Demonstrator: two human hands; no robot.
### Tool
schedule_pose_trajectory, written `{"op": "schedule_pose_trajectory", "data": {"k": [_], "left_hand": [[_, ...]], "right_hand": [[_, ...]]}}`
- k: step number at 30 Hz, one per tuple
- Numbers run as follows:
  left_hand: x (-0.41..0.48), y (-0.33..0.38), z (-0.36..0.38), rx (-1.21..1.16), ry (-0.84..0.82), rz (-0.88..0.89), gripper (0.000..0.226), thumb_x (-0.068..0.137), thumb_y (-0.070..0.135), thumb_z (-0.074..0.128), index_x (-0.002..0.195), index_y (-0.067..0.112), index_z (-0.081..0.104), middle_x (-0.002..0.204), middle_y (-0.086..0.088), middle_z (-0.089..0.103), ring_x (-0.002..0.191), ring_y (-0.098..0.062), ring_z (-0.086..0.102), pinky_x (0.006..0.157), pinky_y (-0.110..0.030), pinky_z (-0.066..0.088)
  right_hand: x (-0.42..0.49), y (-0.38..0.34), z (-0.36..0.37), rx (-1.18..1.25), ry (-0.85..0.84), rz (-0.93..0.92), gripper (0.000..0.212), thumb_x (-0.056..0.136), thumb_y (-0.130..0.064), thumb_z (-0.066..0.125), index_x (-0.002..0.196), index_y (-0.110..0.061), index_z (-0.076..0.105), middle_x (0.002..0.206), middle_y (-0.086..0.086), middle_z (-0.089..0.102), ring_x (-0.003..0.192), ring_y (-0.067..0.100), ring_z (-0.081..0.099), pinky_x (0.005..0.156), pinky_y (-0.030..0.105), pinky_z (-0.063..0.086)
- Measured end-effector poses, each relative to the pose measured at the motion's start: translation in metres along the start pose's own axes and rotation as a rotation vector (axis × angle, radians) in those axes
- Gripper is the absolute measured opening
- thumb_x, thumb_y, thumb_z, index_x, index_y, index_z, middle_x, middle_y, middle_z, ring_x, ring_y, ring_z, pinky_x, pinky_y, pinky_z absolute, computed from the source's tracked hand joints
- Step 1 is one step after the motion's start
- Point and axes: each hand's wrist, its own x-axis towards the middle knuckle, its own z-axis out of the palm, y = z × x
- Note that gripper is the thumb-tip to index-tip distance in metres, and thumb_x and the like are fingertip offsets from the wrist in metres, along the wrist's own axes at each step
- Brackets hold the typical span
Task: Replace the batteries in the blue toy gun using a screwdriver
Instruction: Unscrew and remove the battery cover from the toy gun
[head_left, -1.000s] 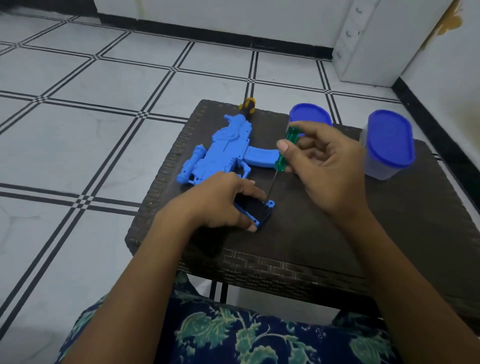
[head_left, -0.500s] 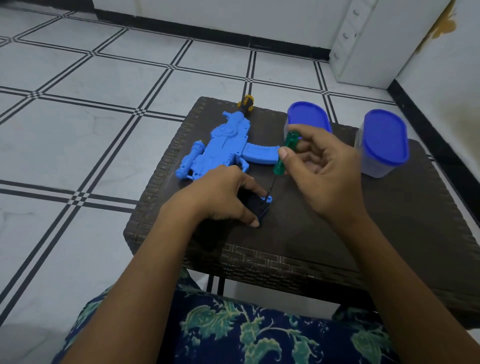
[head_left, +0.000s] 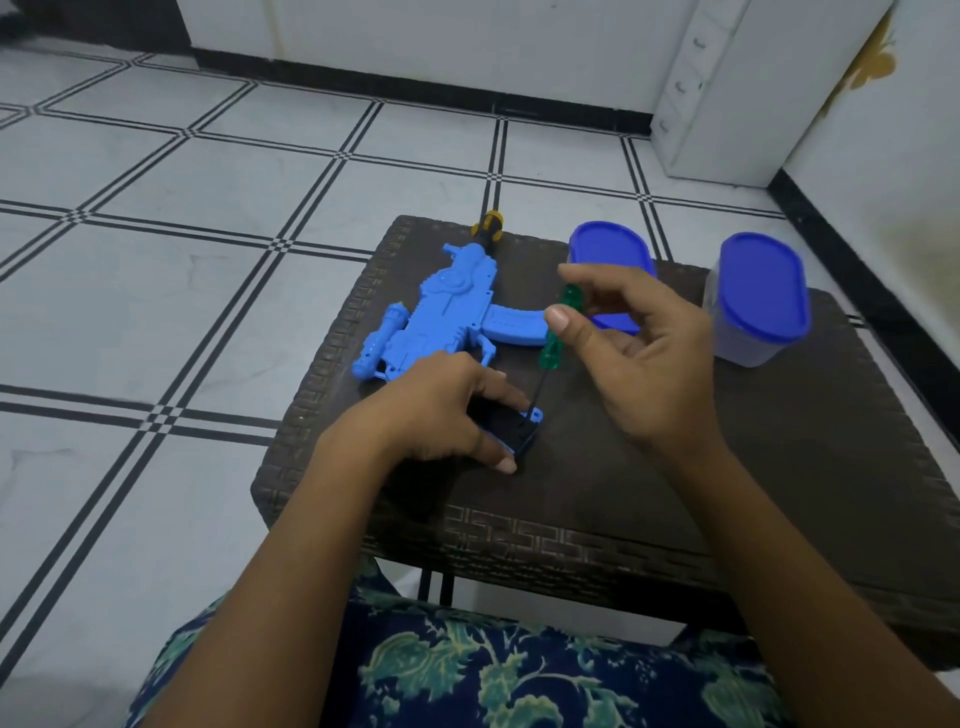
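The blue toy gun (head_left: 441, 312) lies flat on the dark woven table (head_left: 753, 467), toward its far left. In front of it, my left hand (head_left: 441, 410) presses down on a small blue-edged battery cover (head_left: 522, 431), black inside. My right hand (head_left: 639, 353) pinches a green-handled screwdriver (head_left: 558, 332) held nearly upright. Its thin shaft reaches down to the cover's blue tab at the right corner. No batteries are visible.
Two clear containers with blue lids stand at the back of the table, one (head_left: 610, 260) behind my right hand and one (head_left: 761, 296) at the right. A yellow-and-black tool handle (head_left: 488, 228) lies at the far edge. Tiled floor surrounds the table.
Both hands hold nearly the same pose. The screwdriver tip has settled onto the cover's tab, and my right fingers have shifted slightly on the handle.
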Motion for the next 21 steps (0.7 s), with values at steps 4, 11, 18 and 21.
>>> {"op": "schedule_pose_trajectory", "data": {"k": [4, 11, 18, 21], "left_hand": [[0.002, -0.005, 0.003, -0.019, -0.004, 0.041, 0.063, 0.058, 0.04, 0.087, 0.117, 0.04, 0.064, 0.135, 0.015, 0.056, 0.131, 0.001, 0.041, 0.113, -0.035, 0.031], [0.007, -0.012, 0.006, -0.162, 0.05, 0.064, 0.029, 0.083, 0.016, 0.071, 0.104, 0.036, 0.072, 0.124, 0.008, 0.065, 0.124, 0.006, 0.048, 0.111, -0.033, 0.036], [0.012, -0.004, 0.007, -0.25, 0.105, -0.032, 0.028, 0.074, 0.007, 0.078, 0.09, 0.03, 0.077, 0.109, 0.006, 0.072, 0.113, 0.006, 0.056, 0.107, -0.028, 0.04], [0.012, -0.002, 0.005, -0.251, 0.108, -0.046, 0.028, 0.074, 0.006, 0.078, 0.088, 0.03, 0.077, 0.109, 0.005, 0.072, 0.113, 0.004, 0.057, 0.107, -0.028, 0.04]], "right_hand": [[0.0, -0.003, -0.001, 0.094, -0.066, 0.051, 0.025, 0.088, 0.005, 0.064, 0.111, -0.005, 0.061, 0.102, 0.013, 0.07, 0.1, 0.023, 0.068, 0.077, 0.034, 0.06], [0.0, -0.009, 0.002, 0.1, 0.004, 0.053, 0.02, 0.077, -0.01, 0.081, 0.09, -0.014, 0.066, 0.086, -0.003, 0.065, 0.08, 0.013, 0.062, 0.058, 0.028, 0.054], [0.0, -0.005, -0.006, 0.128, -0.071, 0.081, 0.015, 0.086, 0.002, 0.07, 0.1, 0.001, 0.068, 0.097, 0.011, 0.073, 0.097, 0.019, 0.07, 0.076, 0.038, 0.061], [0.001, -0.009, -0.006, 0.177, -0.034, 0.074, 0.014, 0.081, 0.001, 0.074, 0.094, -0.001, 0.069, 0.094, 0.009, 0.071, 0.092, 0.006, 0.068, 0.07, 0.019, 0.056]]}}
